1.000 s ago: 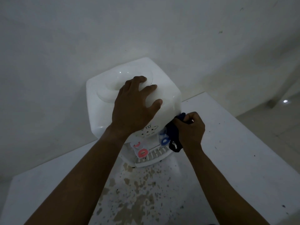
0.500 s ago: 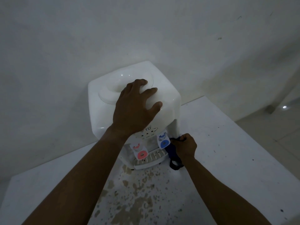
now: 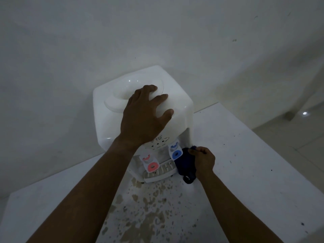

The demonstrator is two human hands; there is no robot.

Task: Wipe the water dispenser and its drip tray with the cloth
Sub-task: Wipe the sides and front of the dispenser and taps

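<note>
Your left hand (image 3: 143, 118), spread flat, steadies the water dispenser (image 3: 108, 125); your right hand (image 3: 204, 159) grips the cloth (image 3: 185, 162) at its base. Next, work across the drip tray (image 3: 155, 178).

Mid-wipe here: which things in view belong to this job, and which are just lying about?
Job: water dispenser with the left hand resting on top; drip tray at its foot; dark blue cloth held by the right hand beside the blue tap.
Just there: white table; brown stains on it; bright spot on the floor.
</note>
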